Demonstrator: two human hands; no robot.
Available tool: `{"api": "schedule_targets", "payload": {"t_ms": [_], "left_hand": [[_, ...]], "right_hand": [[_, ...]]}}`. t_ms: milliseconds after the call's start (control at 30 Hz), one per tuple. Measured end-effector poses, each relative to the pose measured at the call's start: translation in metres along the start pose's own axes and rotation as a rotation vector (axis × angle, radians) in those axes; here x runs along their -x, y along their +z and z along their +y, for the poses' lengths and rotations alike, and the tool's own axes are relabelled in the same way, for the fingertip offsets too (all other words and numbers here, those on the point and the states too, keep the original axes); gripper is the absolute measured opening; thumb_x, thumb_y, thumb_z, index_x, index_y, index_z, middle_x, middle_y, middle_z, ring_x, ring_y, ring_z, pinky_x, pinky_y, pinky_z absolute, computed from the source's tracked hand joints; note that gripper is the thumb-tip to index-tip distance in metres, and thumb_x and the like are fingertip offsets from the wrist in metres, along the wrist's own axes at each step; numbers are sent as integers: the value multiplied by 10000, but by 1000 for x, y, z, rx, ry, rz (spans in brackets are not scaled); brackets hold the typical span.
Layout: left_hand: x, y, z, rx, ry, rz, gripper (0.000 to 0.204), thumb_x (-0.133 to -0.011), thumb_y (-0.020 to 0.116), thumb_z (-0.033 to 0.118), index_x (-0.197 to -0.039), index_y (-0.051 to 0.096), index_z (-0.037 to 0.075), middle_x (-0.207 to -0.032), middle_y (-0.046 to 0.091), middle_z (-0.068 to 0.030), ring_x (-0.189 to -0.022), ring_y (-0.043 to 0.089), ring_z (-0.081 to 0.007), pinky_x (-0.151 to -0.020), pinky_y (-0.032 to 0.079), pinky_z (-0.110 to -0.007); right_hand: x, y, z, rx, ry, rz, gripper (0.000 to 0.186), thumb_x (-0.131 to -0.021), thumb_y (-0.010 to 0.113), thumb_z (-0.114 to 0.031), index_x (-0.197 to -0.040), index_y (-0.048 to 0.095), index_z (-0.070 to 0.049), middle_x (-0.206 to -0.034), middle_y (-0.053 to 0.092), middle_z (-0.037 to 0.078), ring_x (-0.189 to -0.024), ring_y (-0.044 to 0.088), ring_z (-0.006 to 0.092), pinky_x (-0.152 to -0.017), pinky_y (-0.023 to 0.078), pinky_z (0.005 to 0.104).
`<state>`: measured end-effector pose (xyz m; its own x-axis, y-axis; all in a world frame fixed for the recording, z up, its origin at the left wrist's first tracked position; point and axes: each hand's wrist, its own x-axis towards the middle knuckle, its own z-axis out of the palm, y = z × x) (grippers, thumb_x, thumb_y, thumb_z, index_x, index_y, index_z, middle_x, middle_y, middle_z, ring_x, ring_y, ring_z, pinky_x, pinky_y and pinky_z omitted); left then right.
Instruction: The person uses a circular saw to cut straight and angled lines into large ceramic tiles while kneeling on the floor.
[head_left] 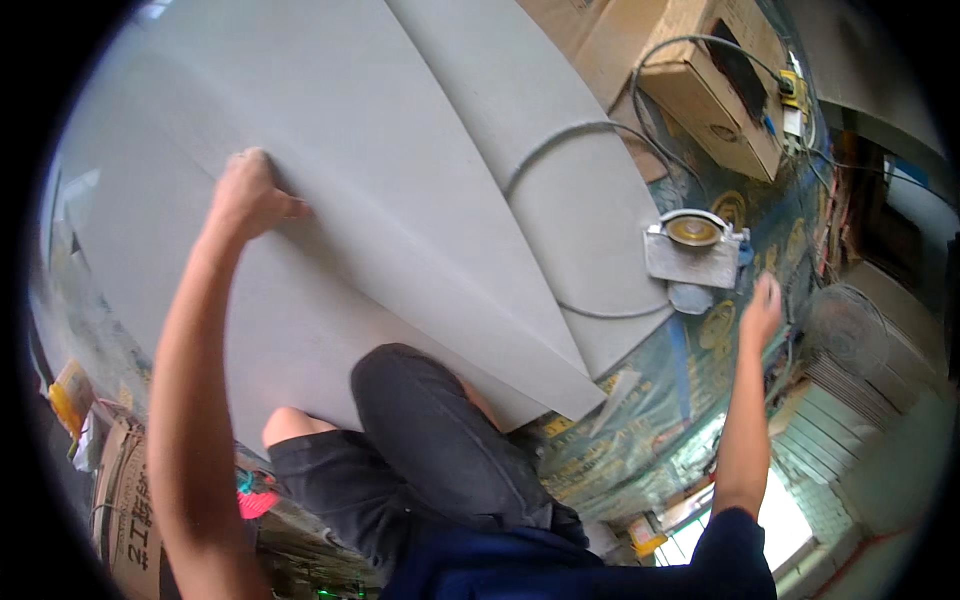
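Observation:
Large smooth pale grey sheets (420, 210) overlap in front of me, and one has a raised, bent edge running toward the lower right. My left hand (250, 195) is closed at that raised edge, thumb toward the right; part of the fingers is hidden. At the right, my right hand (762, 312) is in the air near a handheld circular cutter (690, 262); its fingers are blurred and partly hidden, with nothing plainly in them. The cutter lies beside the sheets with its metal base and round disc (693, 232) facing up. My bent knee (400, 375) rests over the sheets.
A grey power cable (575, 128) loops across the sheets toward a yellow plug (792, 90) beside a cardboard box (715, 90). Printed green plastic sheeting (640, 400) lies underneath. A round fan (845, 325) stands far right; another carton (125, 500) is at the lower left.

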<state>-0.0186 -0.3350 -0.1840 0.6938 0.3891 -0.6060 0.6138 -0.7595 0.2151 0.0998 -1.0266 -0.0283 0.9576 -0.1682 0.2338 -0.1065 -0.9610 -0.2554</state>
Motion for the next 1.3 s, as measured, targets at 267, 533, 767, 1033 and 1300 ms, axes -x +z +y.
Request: {"api": "schedule_targets", "payload": {"t_ms": [267,533,767,1033,1300], "left_hand": [[33,23,8,95,-57,166,814,-699,844,433,-1277,490,-20,-1331,508,-237,-1242,493,-367,-1012,433,-462],[121,119,-2,1043,-246,184,681,-828,718,583,-1042,573,-47,-1081,633,-220,-989,612,-334,-856,494,-422],[175,35,42,2172,-104,-154,648,-1026,391,542,-1426,430,34,-1430,494,-153,-1280,517,-293,-1062,418,-510],[274,48,48,2412,-201,-104,629,-1021,424,523,-1354,495,-6,-1379,551,-160,-1243,545,-339,-1043,432,-548],[318,65,-42,2678,-216,40,597,-1003,497,476,-1335,489,-20,-1380,541,-177,-1276,514,-335,-1056,418,-539]], "right_hand": [[297,14,18,-374,1004,-787,783,-802,820,-389,-1393,421,-64,-1476,428,124,-1359,401,272,-1070,352,502],[308,5,25,-486,908,-861,567,-836,787,-281,-1275,495,-72,-1283,582,111,-1202,553,306,-896,489,547],[281,-135,17,-512,219,-1082,371,-748,789,-57,-1086,637,-49,-980,694,72,-890,635,172,-808,519,335],[323,-203,44,-346,-170,-924,312,-752,786,-102,-1011,633,-19,-917,682,76,-814,612,173,-723,509,349],[303,-188,10,-201,-345,-1128,330,-807,747,-156,-1072,620,-5,-919,686,86,-796,629,192,-690,520,353]]}}
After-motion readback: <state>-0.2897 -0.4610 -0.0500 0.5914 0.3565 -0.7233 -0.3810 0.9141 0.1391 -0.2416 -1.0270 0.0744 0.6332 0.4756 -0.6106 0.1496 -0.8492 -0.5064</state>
